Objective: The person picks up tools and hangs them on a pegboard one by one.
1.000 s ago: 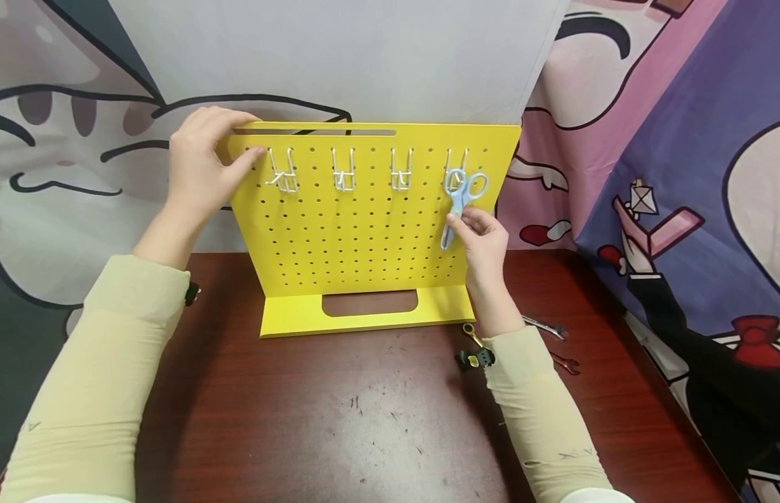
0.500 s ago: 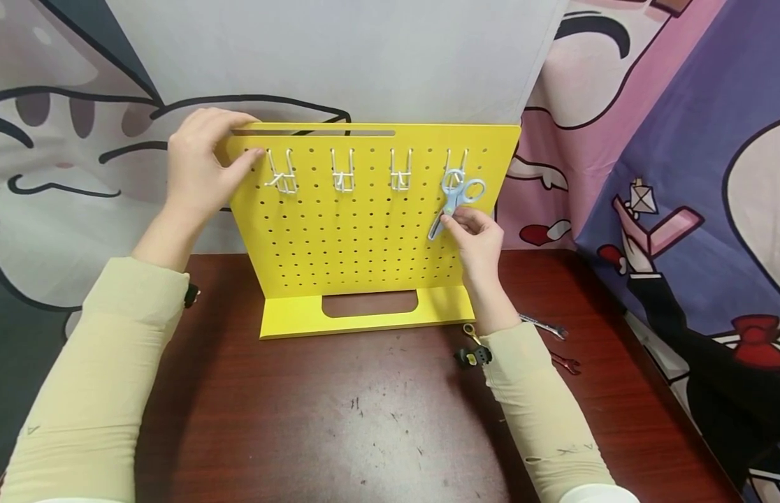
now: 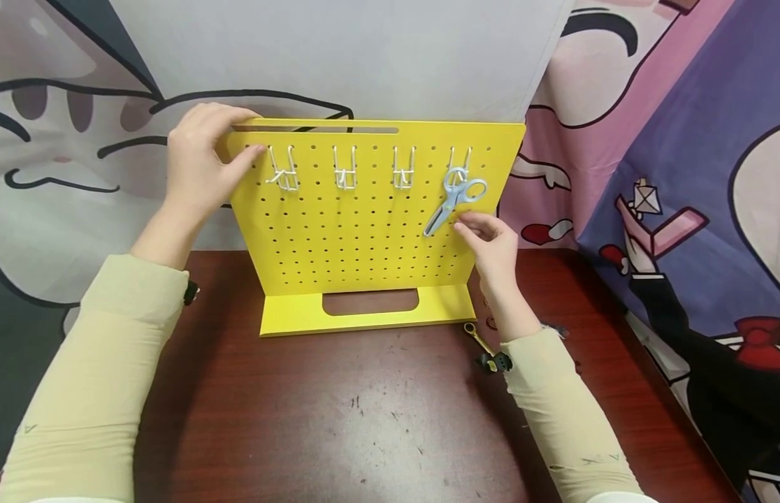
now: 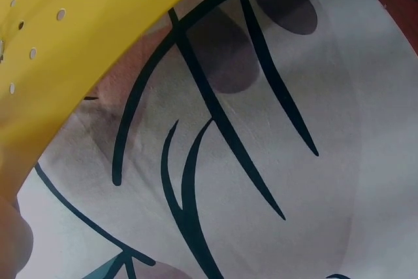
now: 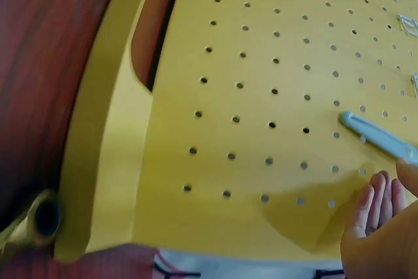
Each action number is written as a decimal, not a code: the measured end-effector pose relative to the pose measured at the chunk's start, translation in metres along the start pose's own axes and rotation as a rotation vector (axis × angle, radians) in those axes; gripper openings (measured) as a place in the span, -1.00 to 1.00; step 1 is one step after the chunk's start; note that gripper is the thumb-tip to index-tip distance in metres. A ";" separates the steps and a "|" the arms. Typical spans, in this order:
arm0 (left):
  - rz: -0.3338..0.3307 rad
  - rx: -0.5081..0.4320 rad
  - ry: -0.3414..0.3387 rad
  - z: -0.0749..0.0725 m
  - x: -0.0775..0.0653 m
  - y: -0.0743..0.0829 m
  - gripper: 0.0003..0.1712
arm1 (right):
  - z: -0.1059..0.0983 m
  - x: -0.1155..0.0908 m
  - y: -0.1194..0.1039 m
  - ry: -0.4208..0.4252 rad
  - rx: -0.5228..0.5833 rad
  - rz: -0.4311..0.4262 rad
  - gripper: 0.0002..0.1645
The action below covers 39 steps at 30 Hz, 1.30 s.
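Light-blue scissors (image 3: 453, 202) hang by one handle loop from the rightmost white wire hook (image 3: 468, 155) on a yellow pegboard (image 3: 358, 241). They tilt, blades pointing down and left; in the right wrist view the scissors (image 5: 377, 134) show only in part. Just below and right of them is my right hand (image 3: 493, 244), its fingers loosely bent and holding nothing. My left hand (image 3: 204, 157) grips the pegboard's upper left corner, thumb on the front face and the other fingers over the top edge. Only a bit of the left hand (image 4: 13, 240) shows in the left wrist view.
Several more white hooks (image 3: 344, 171) line the board's upper part. A brass-coloured wrench (image 3: 479, 338) lies on the dark red table (image 3: 340, 412) beside my right wrist, with other tools partly hidden by the sleeve. Printed cloth (image 3: 402, 63) stands behind the board.
My right hand has let go of the scissors and drawn away to the right and slightly down. The scissors have swung, blades now further left. My left hand keeps its place.
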State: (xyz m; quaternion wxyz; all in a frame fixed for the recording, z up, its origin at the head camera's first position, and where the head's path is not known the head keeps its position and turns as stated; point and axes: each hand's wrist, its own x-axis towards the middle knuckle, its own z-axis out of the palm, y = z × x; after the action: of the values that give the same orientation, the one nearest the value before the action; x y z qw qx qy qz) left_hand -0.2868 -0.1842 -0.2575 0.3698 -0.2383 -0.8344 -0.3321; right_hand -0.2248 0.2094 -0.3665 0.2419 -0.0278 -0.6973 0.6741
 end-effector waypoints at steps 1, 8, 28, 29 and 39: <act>0.001 -0.002 0.003 0.000 0.000 0.000 -0.64 | -0.004 -0.001 0.001 -0.009 -0.008 0.000 -0.68; 0.006 -0.012 0.015 0.000 0.000 0.000 -0.64 | -0.036 -0.006 0.004 -0.074 -0.040 0.043 -0.84; -0.007 -0.029 0.024 0.001 -0.001 -0.001 -0.64 | -0.127 -0.020 0.035 -0.344 -0.747 -0.133 -0.83; -0.008 -0.030 0.024 0.001 -0.001 -0.002 -0.63 | -0.131 -0.020 0.038 -0.355 -0.761 -0.137 -0.83; -0.013 -0.033 0.031 0.002 0.000 -0.002 -0.64 | -0.159 -0.015 0.063 -0.457 -0.842 -0.077 -0.81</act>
State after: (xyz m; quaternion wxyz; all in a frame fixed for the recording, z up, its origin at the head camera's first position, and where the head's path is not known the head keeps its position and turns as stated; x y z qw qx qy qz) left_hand -0.2889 -0.1843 -0.2591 0.3768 -0.2337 -0.8244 -0.3518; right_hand -0.1700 0.3574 -0.4350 0.0748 0.0515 -0.9456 0.3124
